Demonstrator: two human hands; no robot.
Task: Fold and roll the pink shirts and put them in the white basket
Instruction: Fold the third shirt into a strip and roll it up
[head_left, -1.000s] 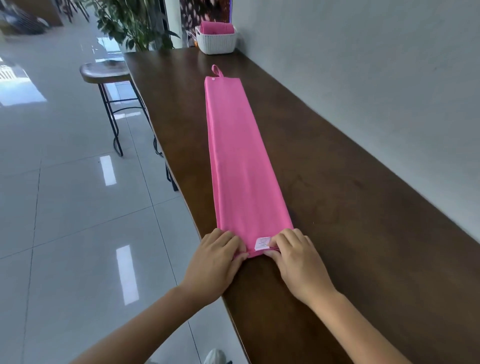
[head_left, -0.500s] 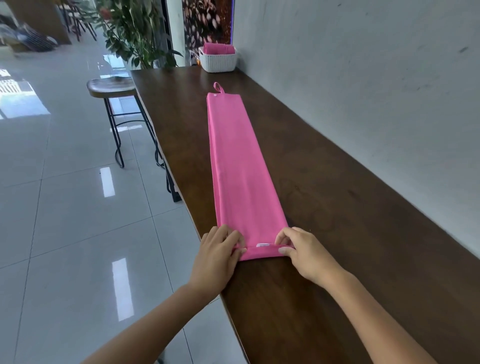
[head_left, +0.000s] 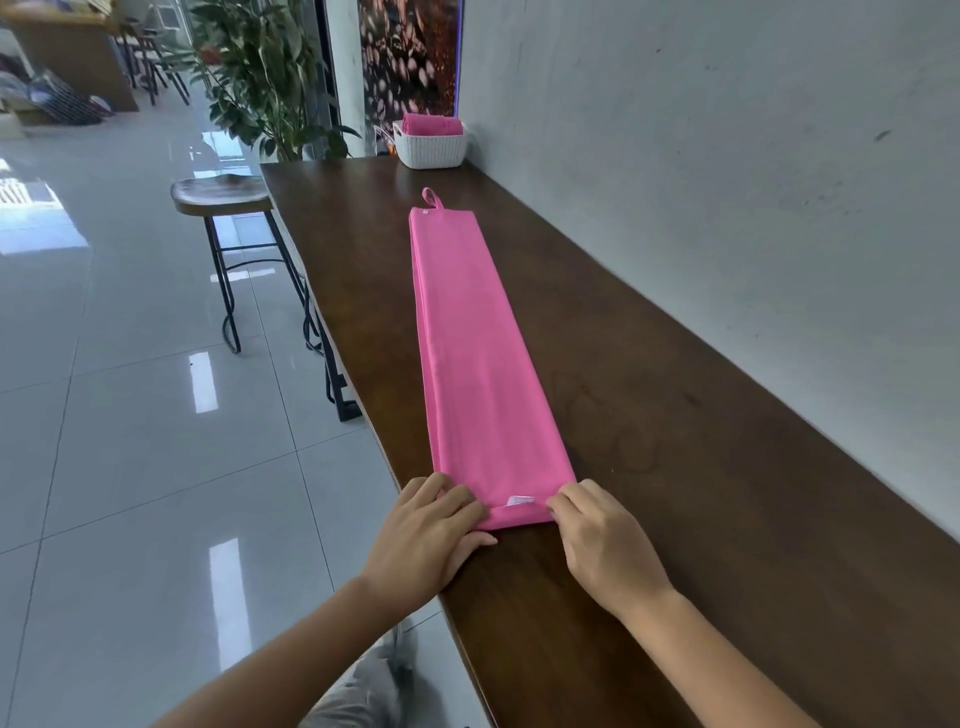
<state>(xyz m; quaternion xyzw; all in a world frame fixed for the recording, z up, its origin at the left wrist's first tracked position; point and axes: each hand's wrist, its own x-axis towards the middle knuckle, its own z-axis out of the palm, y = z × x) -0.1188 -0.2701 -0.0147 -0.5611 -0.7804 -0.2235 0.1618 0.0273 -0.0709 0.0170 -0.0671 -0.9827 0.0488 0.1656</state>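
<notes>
A pink shirt (head_left: 475, 353), folded into a long narrow strip, lies lengthwise on the dark wooden counter (head_left: 675, 441). Its near end is turned over into a first small roll with a white label showing. My left hand (head_left: 426, 540) grips the left end of that roll, fingers curled over it. My right hand (head_left: 597, 540) pinches the right end. The white basket (head_left: 431, 148) stands at the far end of the counter against the wall, with a rolled pink shirt (head_left: 432, 124) inside.
A grey wall runs along the counter's right side. A wooden stool (head_left: 223, 195) on black metal legs stands left of the counter on the glossy tiled floor. A leafy plant (head_left: 260, 78) grows behind the counter's far end.
The near end of the strip has been turned over into a small roll, now covering most of the white label. Both hands stay on its ends. The camera view has tilted up.
</notes>
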